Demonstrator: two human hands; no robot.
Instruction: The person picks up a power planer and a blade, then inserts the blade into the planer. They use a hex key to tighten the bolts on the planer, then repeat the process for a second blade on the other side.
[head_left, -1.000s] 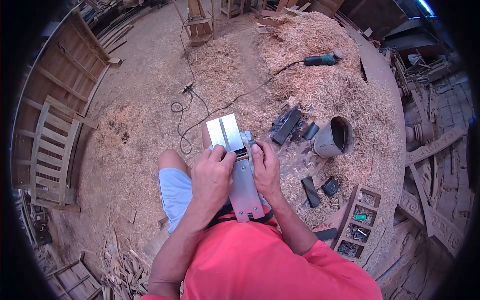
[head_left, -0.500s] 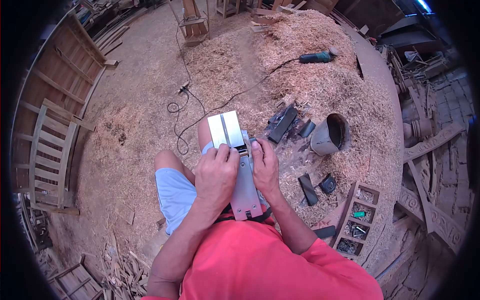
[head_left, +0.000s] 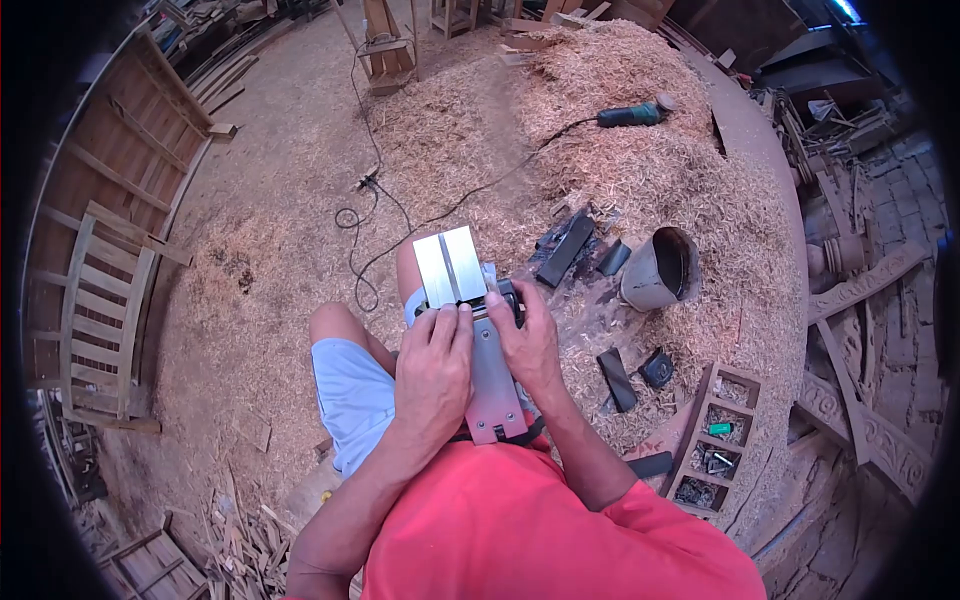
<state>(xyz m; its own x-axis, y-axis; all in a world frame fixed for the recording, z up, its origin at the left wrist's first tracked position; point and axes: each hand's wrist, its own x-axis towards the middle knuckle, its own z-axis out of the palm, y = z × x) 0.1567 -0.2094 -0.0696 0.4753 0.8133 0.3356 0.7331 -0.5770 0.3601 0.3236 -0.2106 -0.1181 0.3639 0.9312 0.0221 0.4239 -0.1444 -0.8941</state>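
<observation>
A metal tool with a bright silver plate [head_left: 461, 265] at its far end and a grey base [head_left: 492, 375] lies upside down across my lap, its near end against my red shirt. My left hand [head_left: 435, 365] grips its left side, fingertips at the near edge of the silver plate. On the right side, my right hand [head_left: 525, 340] wraps round the dark body, thumb over the joint between plate and base. Small parts under the fingertips are hidden.
A grey bucket [head_left: 655, 270], dark blocks [head_left: 567, 248], a tape measure [head_left: 656, 368] and a wooden compartment tray [head_left: 712, 440] lie to the right. A green power tool [head_left: 630, 115] rests on wood shavings, its black cord [head_left: 470, 190] trailing left. Slatted wooden furniture [head_left: 100, 310] stands left.
The silver plate has shifted slightly down and left. My left fingers have moved down from the plate, and my right thumb has moved left over the tool's joint.
</observation>
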